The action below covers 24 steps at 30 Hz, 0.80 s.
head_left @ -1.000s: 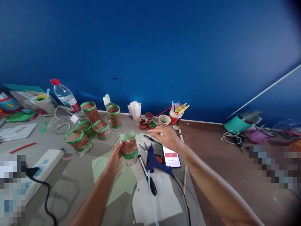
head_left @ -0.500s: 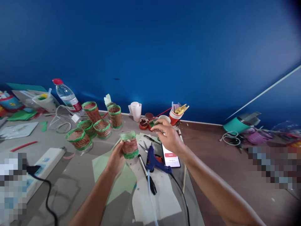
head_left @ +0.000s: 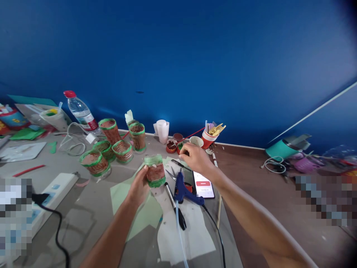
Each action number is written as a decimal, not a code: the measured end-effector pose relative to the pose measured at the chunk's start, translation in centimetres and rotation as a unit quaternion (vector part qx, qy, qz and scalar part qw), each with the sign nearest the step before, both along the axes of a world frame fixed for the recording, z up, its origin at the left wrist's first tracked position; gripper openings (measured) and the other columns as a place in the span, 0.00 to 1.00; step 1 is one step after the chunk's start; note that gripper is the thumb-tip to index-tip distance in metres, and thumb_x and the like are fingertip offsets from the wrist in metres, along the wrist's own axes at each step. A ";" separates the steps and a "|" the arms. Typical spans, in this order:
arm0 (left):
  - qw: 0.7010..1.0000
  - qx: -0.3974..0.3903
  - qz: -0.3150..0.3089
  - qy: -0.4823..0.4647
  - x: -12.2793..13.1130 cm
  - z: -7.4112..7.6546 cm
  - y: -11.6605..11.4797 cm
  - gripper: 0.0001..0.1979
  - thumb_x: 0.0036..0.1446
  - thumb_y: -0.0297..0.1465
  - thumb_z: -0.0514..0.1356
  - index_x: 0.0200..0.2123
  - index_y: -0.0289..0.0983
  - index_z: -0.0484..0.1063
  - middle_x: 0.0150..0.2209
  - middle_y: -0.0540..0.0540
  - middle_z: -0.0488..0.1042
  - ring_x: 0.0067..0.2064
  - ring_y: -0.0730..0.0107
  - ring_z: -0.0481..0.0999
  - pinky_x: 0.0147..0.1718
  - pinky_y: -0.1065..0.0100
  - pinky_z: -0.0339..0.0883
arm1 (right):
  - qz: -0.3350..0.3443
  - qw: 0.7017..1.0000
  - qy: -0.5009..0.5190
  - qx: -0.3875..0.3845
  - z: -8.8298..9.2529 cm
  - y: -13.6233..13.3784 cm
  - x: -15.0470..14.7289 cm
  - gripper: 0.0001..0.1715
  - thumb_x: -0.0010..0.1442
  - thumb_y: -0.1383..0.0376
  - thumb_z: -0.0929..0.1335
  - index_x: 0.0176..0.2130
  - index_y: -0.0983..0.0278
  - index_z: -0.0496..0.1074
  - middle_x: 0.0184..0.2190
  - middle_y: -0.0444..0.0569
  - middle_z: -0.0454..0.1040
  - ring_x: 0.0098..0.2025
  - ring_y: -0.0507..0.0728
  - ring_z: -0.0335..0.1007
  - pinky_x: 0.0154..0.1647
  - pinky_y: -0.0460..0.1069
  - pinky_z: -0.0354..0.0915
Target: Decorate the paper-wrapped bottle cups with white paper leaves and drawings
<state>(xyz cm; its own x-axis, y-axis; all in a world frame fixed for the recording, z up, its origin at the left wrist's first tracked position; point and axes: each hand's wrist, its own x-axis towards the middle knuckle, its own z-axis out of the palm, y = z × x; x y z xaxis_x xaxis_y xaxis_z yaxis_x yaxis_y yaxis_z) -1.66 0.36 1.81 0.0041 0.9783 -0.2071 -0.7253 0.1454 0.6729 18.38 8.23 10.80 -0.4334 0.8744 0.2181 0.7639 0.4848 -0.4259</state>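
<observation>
My left hand (head_left: 139, 185) is closed around a small jar (head_left: 156, 172), painted brown in the middle with green bands at top and bottom, held upright above the papers. My right hand (head_left: 197, 158) is over the small paint pots, its thumb and fingers pinched together; what they hold, if anything, is hidden. Close to it are a dark red-brown paint pot (head_left: 171, 145) and a green paint pot (head_left: 179, 148), partly covered by the hand. A thin red stick (head_left: 192, 133) leans behind the hand. Below lie a blue glue gun (head_left: 181, 190), scissors (head_left: 172, 174) and a black marker (head_left: 180, 219).
Several similar brown-and-green jars (head_left: 96, 163) stand to the left, near a water bottle (head_left: 82, 113) and a power strip (head_left: 54, 193). A phone (head_left: 205, 190) lies under my right forearm. A cup of plastic cutlery (head_left: 209, 139) is by the blue wall.
My right hand's fingers have drawn together and curled downward over the pots. The jar in my left hand has stayed nearly in place; the whole view has shifted slightly.
</observation>
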 end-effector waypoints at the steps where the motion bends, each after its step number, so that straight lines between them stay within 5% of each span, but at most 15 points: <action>1: 1.000 -0.004 0.008 0.003 0.0 0.0 0.0 0.13 0.53 0.38 0.63 0.38 0.35 0.77 0.39 0.41 0.81 0.42 0.59 0.79 0.45 0.60 0.71 | -0.001 0.998 -0.060 -0.008 -0.3 0.3 -0.2 0.07 0.58 0.65 0.67 0.28 0.62 0.72 0.33 0.47 0.77 0.35 0.55 0.71 0.36 0.48 0.58; 5: 0.999 -0.011 0.033 0.014 0.1 -0.1 0.0 0.12 0.54 0.38 0.63 0.36 0.34 0.77 0.38 0.42 0.81 0.42 0.59 0.79 0.45 0.62 0.70 | 0.005 0.979 -0.202 -0.039 -2.0 1.6 -1.2 0.17 0.62 0.58 0.65 0.28 0.64 0.75 0.32 0.53 0.79 0.36 0.59 0.73 0.40 0.52 0.59; 10: 1.000 -0.010 0.026 -0.003 0.2 -0.2 0.0 0.14 0.53 0.37 0.63 0.39 0.33 0.77 0.40 0.42 0.82 0.41 0.61 0.80 0.44 0.64 0.70 | 0.000 0.964 -0.261 -0.051 -4.8 2.2 -2.4 0.08 0.55 0.70 0.68 0.30 0.69 0.78 0.37 0.63 0.79 0.49 0.68 0.70 0.53 0.60 0.53; 14: 0.999 -0.016 0.035 -0.008 0.1 -0.3 0.0 0.13 0.52 0.36 0.64 0.39 0.34 0.77 0.38 0.43 0.82 0.40 0.61 0.80 0.41 0.64 0.71 | -0.013 0.963 -0.258 -0.072 -5.4 2.9 -3.2 0.05 0.52 0.71 0.69 0.29 0.69 0.78 0.34 0.62 0.80 0.45 0.67 0.73 0.52 0.59 0.56; 17: 0.999 -0.016 0.034 0.003 0.1 -0.3 0.0 0.13 0.53 0.36 0.64 0.38 0.33 0.77 0.39 0.42 0.81 0.41 0.59 0.80 0.42 0.63 0.71 | -0.046 0.977 -0.204 -0.052 -3.8 3.9 -3.1 0.10 0.59 0.65 0.66 0.37 0.68 0.76 0.39 0.61 0.79 0.43 0.64 0.74 0.49 0.56 0.60; 21: 1.000 -0.014 0.017 0.008 0.1 0.0 -0.1 0.14 0.53 0.38 0.64 0.37 0.33 0.77 0.41 0.39 0.81 0.44 0.57 0.79 0.45 0.61 0.70 | -0.105 0.992 -0.065 0.012 0.8 3.9 -1.4 0.20 0.69 0.58 0.55 0.50 0.68 0.64 0.43 0.59 0.75 0.40 0.58 0.74 0.39 0.51 0.64; 24: 1.000 0.000 -0.001 0.002 0.2 0.2 -0.1 0.15 0.52 0.39 0.64 0.36 0.33 0.77 0.40 0.39 0.81 0.44 0.55 0.79 0.46 0.59 0.70 | -0.062 0.946 0.318 -0.020 3.9 1.7 0.7 0.15 0.65 0.54 0.60 0.44 0.61 0.62 0.33 0.49 0.75 0.22 0.52 0.67 0.25 0.49 0.62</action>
